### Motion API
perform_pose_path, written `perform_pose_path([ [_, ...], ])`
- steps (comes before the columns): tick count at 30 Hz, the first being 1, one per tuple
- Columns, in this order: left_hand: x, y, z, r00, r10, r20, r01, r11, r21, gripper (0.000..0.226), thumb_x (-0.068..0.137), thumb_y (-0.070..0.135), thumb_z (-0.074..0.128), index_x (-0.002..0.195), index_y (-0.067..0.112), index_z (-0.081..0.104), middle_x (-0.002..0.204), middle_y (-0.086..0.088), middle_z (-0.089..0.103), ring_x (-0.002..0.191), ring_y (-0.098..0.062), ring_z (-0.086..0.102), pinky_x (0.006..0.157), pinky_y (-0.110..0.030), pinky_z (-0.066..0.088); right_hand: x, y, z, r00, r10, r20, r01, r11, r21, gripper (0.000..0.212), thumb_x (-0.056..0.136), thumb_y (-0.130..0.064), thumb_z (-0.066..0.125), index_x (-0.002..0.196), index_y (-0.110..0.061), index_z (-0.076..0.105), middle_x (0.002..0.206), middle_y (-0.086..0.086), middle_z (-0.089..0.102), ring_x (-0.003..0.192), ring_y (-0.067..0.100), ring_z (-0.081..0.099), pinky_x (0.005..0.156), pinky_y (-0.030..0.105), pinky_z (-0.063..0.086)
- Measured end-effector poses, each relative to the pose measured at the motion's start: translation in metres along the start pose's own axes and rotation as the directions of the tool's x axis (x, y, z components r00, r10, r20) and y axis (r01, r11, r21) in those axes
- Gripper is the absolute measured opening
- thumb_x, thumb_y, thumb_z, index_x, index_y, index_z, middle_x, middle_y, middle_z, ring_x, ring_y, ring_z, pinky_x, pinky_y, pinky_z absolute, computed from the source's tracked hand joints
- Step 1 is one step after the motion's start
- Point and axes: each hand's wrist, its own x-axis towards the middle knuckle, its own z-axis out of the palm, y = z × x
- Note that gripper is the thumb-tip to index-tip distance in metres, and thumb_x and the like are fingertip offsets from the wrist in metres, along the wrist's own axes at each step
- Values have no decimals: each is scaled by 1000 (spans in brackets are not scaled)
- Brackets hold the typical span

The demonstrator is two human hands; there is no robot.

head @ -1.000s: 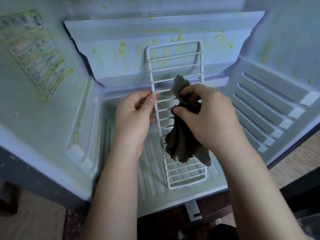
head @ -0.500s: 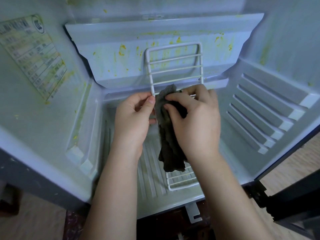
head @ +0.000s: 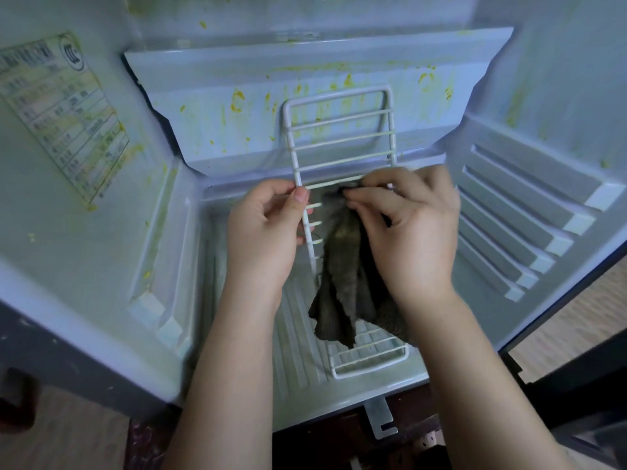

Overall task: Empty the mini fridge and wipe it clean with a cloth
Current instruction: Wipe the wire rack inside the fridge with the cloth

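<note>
The open mini fridge (head: pixel 84 266) fills the view, its pale inner walls spotted with yellow-green stains. A narrow white wire rack (head: pixel 339 137) stands tilted inside, its far end leaning on the stained back panel and its near end on the ribbed floor. My left hand (head: pixel 264 239) pinches the rack's left rail between thumb and fingers. My right hand (head: pixel 410 228) grips a dark grey cloth (head: pixel 342 283) and presses its top against a rack bar near the middle. The rest of the cloth hangs down over the rack's lower part.
A stained rating label (head: pixel 61 113) is stuck on the left wall. Shelf ledges (head: pixel 515 218) step down the right wall. A white bracket (head: pixel 381 418) juts out below the fridge's front edge. Wooden floor (head: pixel 573 327) shows at right.
My right hand has carried the cloth up the rack from the middle bars to a higher bar. My left hand has kept its hold on the left rail.
</note>
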Motion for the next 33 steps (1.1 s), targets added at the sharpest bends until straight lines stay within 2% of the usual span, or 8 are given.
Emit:
perform_pose_path([
  [3,-1,-1,1,1000,4,-6,-4,1000,-3,16,95,13,60,84,23,64,66,18,68,59,2,59,60,-22,55,-1,19,-9,990,108,-87,-113,992,-49,7,84,-25,72,87,-29,77,92,7,59,81,33,50,72,38,36],
  [6,-2,-1,2,1000,-8,-9,8,1000,-2,16,95,15,60,84,25,65,70,18,68,63,1,60,62,-22,56,-2,19,-9,986,151,-74,-159,982,-105,10,85,-24,69,89,-29,77,87,5,56,79,32,49,70,36,29],
  [11,-2,1,1,1000,-16,-24,16,1000,2,14,93,18,64,81,26,66,80,8,67,64,-2,58,62,-21,56,-1,1,-3,986,164,-2,-164,986,-12,17,80,-10,66,89,-18,78,81,1,67,76,33,54,67,44,48],
  [15,-3,3,2,998,-52,-30,50,997,-55,14,92,15,64,80,20,66,72,3,62,63,-4,56,60,-22,55,-6,-35,5,994,88,65,-90,995,33,20,77,-10,62,88,-16,77,72,3,68,70,32,54,62,39,47],
  [18,-3,3,2,997,-81,-10,80,992,-94,14,93,14,63,81,19,67,74,2,65,71,-10,59,70,-31,54,-12,-53,8,991,77,108,-80,996,29,19,85,-22,61,97,-24,76,72,-5,68,72,27,50,63,34,40],
  [24,-1,3,2,998,-40,-48,40,999,-12,14,91,17,66,81,26,68,81,7,69,78,-9,63,90,-45,53,-9,-45,9,994,107,37,-106,994,-29,14,86,-28,62,86,-31,75,73,-11,69,72,23,49,66,33,26],
  [30,-2,2,2,998,-39,-50,38,999,-13,12,92,14,65,83,23,66,74,6,64,57,-4,55,65,-29,53,-6,-21,-1,989,148,-9,-149,986,-82,11,80,-25,69,86,-28,77,77,-9,73,74,27,52,68,35,26],
  [33,-2,3,1,998,-43,-45,42,999,-18,11,91,14,65,85,23,67,77,7,65,54,1,55,58,-18,53,-2,1,-10,964,264,-19,-264,964,-21,14,80,-23,70,91,-26,77,75,-4,72,78,31,54,75,39,39],
])
